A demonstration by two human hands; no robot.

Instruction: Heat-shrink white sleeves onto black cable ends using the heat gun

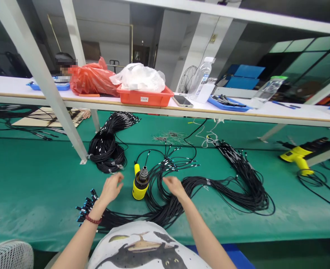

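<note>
My left hand [112,187] hovers over the green mat, left of an upright yellow-and-black heat gun [140,188] with a stepped metal nozzle. Its fingers are bent, with a gap between thumb and fingers and nothing visible in them. On the other side of the heat gun, my right hand [175,186] is above a bundle of black cables [165,215], its fingers drawn together near the cables. Whether a cable is between those fingers is hidden. Cable ends with white and blue marks [169,163] fan out behind, and blue-tipped connectors [86,207] lie beside my left forearm.
A coiled cable bundle [109,145] lies back left, another cable bundle [246,179] to the right. A second yellow heat gun [299,157] rests far right. A shelf [97,101] with a red bin [145,98] and bottles crosses above. Behind it, another person's hand [86,114] shows.
</note>
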